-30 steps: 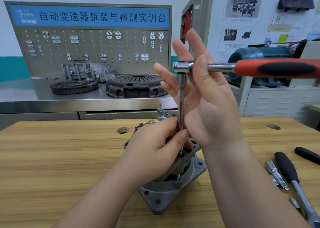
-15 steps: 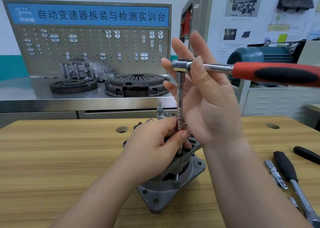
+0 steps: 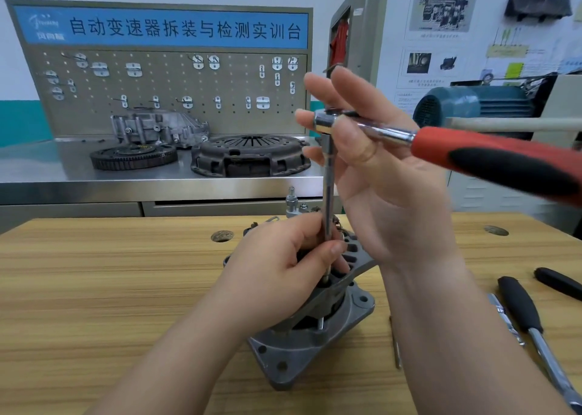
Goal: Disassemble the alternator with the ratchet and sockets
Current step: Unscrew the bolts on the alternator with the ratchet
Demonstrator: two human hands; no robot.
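Here, ratchet (image 3: 456, 150) in right hand (image 3: 387, 194) pinch, extension bar (image 3: 328, 194) below in left hand (image 3: 283, 266) pinch, atop alternator (image 3: 302, 345).

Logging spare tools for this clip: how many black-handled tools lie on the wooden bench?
2. One black-handled tool lies right of the alternator; the second black handle lies farther right, cut off by the frame edge. Others may be out of view.

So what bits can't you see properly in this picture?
All in the head view:
- Where the extension bar meets the alternator: mostly hidden by the left hand.
- The ratchet handle's end: cut off by the right edge.
- The black-handled tool head: cut off at the bottom corner.
- The poster writing: too small.
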